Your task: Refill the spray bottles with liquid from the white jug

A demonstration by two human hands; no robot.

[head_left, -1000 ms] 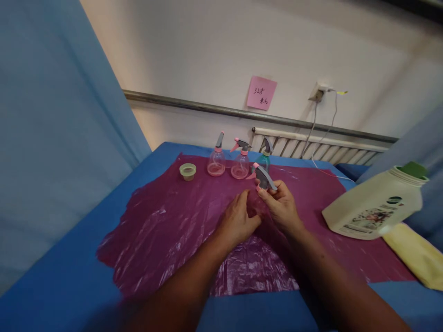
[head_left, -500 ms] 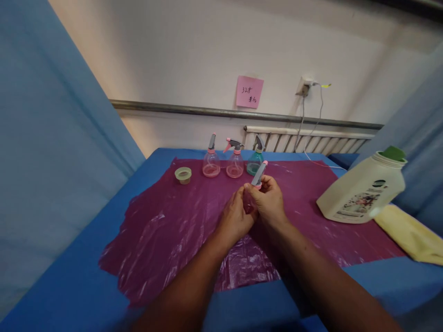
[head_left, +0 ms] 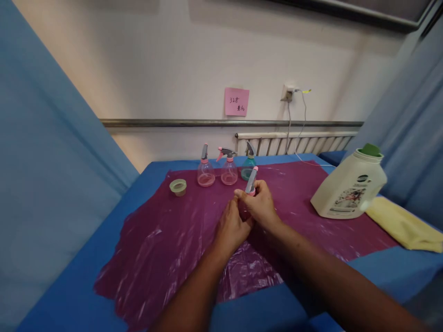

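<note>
Between my hands is a small spray bottle (head_left: 251, 181) with a grey and pink trigger head; its clear body is mostly covered by fingers. My left hand (head_left: 231, 227) is closed around the lower body. My right hand (head_left: 262, 204) grips near the pink collar, with thumb and fingers at the neck. Behind them stand two clear spray bottles with pink collars, one on the left (head_left: 206, 179) and one in the middle (head_left: 229, 177), each holding some liquid. Beside these is a teal spray bottle (head_left: 248, 168), partly behind the held one.
A purple plastic sheet (head_left: 145, 249) covers much of the blue table. A pale green cup (head_left: 178, 187) sits at left. At right are a large white jug (head_left: 349, 189) with a green cap and a folded yellow cloth (head_left: 403, 223). A cable (head_left: 305, 115) hangs from the wall socket.
My view has tilted up and turned slightly right, so the scene sits lower and further left. Both hands keep their hold on the spray bottle, with little visible change in grip.
</note>
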